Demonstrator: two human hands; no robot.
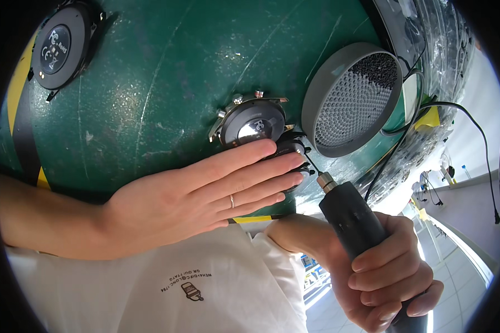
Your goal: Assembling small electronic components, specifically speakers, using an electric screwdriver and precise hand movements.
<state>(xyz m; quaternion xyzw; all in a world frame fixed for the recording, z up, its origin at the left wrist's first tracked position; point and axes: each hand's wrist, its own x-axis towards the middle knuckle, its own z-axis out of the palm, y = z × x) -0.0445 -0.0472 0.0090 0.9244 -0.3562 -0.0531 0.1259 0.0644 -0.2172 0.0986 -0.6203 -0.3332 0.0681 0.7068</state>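
My right hand is wrapped round a black electric screwdriver with a metal collar. Its thin bit points up and left, to the edge of a small black watch body; whether the tip touches a screw is too small to tell. Stretched out flat, my left hand lies over this watch body with its fingertips, hiding much of it. Just beyond the fingers, a larger round watch lies back up, with metal buttons on its rim. Another dark piece shows partly under the fingertips.
A grey round tray with a perforated plate and many tiny dark screws stands at the right. Another watch lies back up at the far left of the green mat. Clear plastic bags and black cables crowd the right side.
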